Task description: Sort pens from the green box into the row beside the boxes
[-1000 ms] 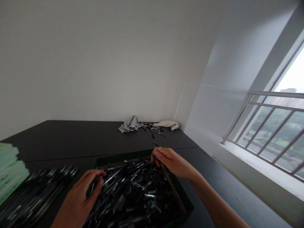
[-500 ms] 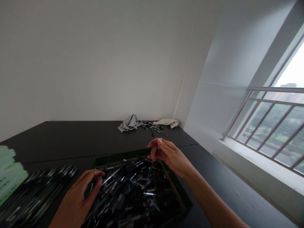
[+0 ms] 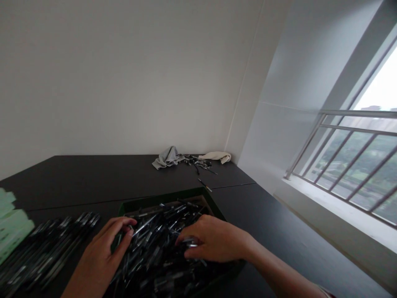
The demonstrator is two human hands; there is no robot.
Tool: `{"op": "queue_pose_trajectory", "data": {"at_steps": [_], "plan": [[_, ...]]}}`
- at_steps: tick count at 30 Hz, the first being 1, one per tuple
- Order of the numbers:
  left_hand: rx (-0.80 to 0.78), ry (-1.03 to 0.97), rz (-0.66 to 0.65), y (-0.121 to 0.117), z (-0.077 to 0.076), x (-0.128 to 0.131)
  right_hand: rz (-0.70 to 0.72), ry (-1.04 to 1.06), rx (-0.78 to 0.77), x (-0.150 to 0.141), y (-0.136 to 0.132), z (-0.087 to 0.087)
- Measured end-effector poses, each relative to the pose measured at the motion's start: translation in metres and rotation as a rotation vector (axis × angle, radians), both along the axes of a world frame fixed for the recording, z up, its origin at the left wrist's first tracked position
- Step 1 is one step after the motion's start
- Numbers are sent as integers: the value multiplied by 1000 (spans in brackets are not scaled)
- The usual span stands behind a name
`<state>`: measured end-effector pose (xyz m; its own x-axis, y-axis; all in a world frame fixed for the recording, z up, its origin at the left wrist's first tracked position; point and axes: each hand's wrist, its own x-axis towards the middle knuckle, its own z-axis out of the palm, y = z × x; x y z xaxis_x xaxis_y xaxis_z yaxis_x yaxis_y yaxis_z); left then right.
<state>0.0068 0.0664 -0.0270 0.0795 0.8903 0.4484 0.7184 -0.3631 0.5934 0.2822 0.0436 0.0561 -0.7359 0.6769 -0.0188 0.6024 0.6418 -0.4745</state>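
A dark green box (image 3: 149,201) full of jumbled black pens (image 3: 161,231) with shiny silvery parts lies before me. At its left side, my left hand (image 3: 105,250) has thumb and fingers closed around a pen's shiny end (image 3: 131,228); most of that pen is hidden. My right hand (image 3: 214,240) reaches in over the right half of the box. Its thumb and forefinger stand apart around a shiny pen part (image 3: 190,244) in the pile; a firm grip does not show. One single pen (image 3: 204,185) rests on the table just behind the box.
Pens in a neat row (image 3: 58,244) lie left of the box, beside pale green perforated trays (image 3: 14,231). Near the wall on the black table (image 3: 102,176) are a grey cloth (image 3: 168,158), a small pen heap (image 3: 198,161) and a cream cloth (image 3: 217,156). A window railing (image 3: 350,132) stands at right.
My right hand has let go of a pen behind the box and come back down into the pile. My left hand has stayed where it was. The view has shifted slightly.
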Motion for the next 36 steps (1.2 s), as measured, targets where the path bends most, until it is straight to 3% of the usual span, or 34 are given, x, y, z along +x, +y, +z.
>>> {"op": "queue_pose_trajectory", "data": {"at_steps": [2,7,12,15,17,21,29,36], "plan": [[5,-3,-12,0,-1,0,36,-120,53,-7,0,-9],[3,0,-29,-1,-3,-1,-25,-308,128,-11,8,-22],[-13,-4,-40,-1,-3,0,-138,-273,177,-8,5,-12],[-28,-6,-43,-1,-1,0,20,-188,121,-17,-1,-6],[-42,-4,-48,-1,0,0,119,-247,91,-26,-4,-7],[-68,1,-59,-1,1,0,175,-377,99,-36,-2,-13],[-69,6,-59,-2,0,0,2,-412,95,-17,5,-7],[-72,6,-61,-2,4,1,-28,-299,112,-3,13,9]]}}
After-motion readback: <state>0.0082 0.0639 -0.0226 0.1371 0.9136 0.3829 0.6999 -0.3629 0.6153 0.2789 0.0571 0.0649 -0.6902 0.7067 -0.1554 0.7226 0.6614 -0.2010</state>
